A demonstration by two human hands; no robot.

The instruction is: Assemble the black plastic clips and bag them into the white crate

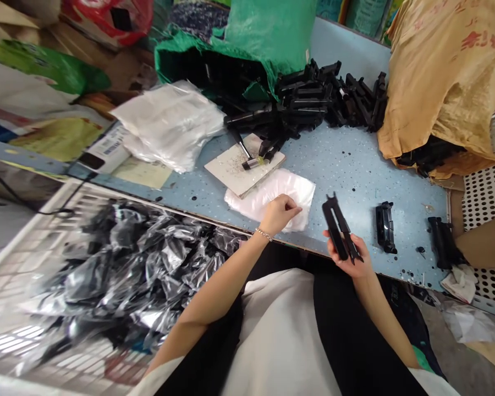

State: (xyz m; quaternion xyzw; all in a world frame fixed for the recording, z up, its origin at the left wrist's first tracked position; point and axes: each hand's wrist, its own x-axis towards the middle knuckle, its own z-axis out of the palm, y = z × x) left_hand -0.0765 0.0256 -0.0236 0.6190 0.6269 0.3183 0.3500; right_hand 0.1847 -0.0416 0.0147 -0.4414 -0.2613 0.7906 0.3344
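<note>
My left hand (pixel 279 213), a bracelet at its wrist, lies over a stack of thin clear plastic bags (pixel 247 201). Its fingers are curled and pinched together at the top bag. In my right hand (pixel 350 258) are two long black plastic parts (pixel 339 228), side by side with a gap between them and forked at their ends. The palm is turned up under their lower end, just above the table's front edge. Partly on the bags rests a pale square board (pixel 231 168), strewn with grit, with a small black-handled tool (pixel 253 163) on it.
Black plastic parts pile up at the back (pixel 309 102), by a green sack (pixel 272 38) and a brown sack (pixel 445 82). One black part (pixel 385 226) lies at right. Another person's arm (pixel 484 242) reaches in. A white crate (pixel 8 258) holds bagged black parts (pixel 148 264).
</note>
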